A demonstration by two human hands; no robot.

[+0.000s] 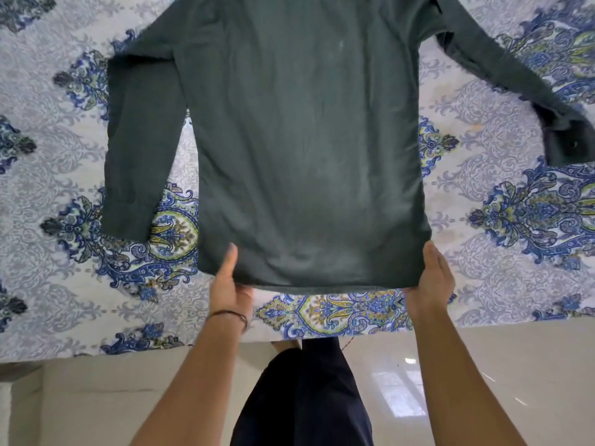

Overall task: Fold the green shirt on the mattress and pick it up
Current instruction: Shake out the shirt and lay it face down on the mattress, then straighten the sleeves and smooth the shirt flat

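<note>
**Onlooker A:** A patterned mattress (502,201) fills the upper three-quarters of the frame, with pale floor (450,365) along the bottom. Spread across its centre lies the green shirt (306,140), flat and smooth, its plain side showing.

**Onlooker B:** And its long axis?

**A:** It runs straight up the frame, away from the person. The hem sits at lower centre, just inside the mattress edge; the shoulders run out of view at the top. The left sleeve (135,149) lies folded down alongside the body at centre left. The right sleeve (521,82) trails off at an angle toward the upper right, cuff near the right edge.

**B:** The hands?

**A:** Both at the hem, one per corner. The left hand (230,284), a dark band (231,315) on its wrist, pinches the lower-left corner, thumb on top of the cloth, fingers curled beneath. The right hand (431,278) grips the lower-right corner the same way, closed on the fabric. The hem stretches taut between them.

**B:** So which is nearer?

**A:** Neither. They are level, the whole shirt lying ahead of the fingers. In my judgement folding has not yet begun. The stray right sleeve is farther out than the left, so the right hand would have the longer reach before any side fold comes inward.
</note>
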